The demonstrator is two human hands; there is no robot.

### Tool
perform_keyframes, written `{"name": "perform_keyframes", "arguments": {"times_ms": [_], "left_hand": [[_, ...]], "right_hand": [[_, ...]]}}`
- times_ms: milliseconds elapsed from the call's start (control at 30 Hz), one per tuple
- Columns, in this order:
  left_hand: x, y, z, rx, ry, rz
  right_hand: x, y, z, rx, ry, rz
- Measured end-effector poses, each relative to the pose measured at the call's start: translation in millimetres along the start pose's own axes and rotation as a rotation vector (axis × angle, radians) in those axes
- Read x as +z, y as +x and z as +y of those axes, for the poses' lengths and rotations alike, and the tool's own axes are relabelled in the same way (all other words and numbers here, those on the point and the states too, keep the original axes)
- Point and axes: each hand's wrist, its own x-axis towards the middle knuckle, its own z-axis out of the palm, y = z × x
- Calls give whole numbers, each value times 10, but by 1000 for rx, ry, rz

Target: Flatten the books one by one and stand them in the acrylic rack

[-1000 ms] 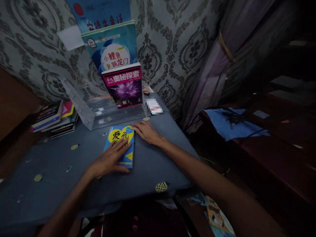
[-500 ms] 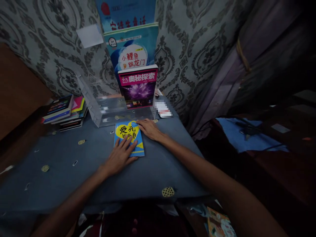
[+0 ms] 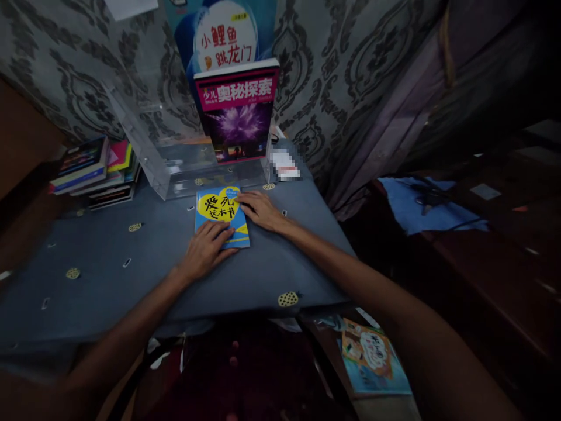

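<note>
A small blue book (image 3: 218, 202) with a yellow heart and black lettering lies closed on the cloth-covered table. My left hand (image 3: 207, 248) rests on its lower left part, fingers stretched over the cover and hiding the corner. From the right, my right hand (image 3: 262, 210) touches the upper right edge, fingertips lying on the cover and fingers extended. Neither hand lifts the book. Behind it stands a clear acrylic rack (image 3: 186, 182), holding a purple-and-black book (image 3: 240, 120) upright in front of a taller blue book (image 3: 228, 32).
A stack of books (image 3: 94, 172) sits at the table's left. A partly blurred white card (image 3: 284, 161) lies right of the rack. The patterned tablecloth (image 3: 144, 292) ends near my body. Below the right edge is another picture book (image 3: 372, 359); a blue cloth (image 3: 421, 204) lies farther right.
The view has tilted downward, so everything sits higher. My left hand has slid lower on the cover, its fingers closer together, baring more lettering. My right hand stays at the upper right edge.
</note>
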Motion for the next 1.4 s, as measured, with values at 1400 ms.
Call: {"name": "perform_keyframes", "arguments": {"times_ms": [1400], "left_hand": [[-118,-533,278,24,106,13]], "right_hand": [[-148,-628,-285,48,139,-133]]}}
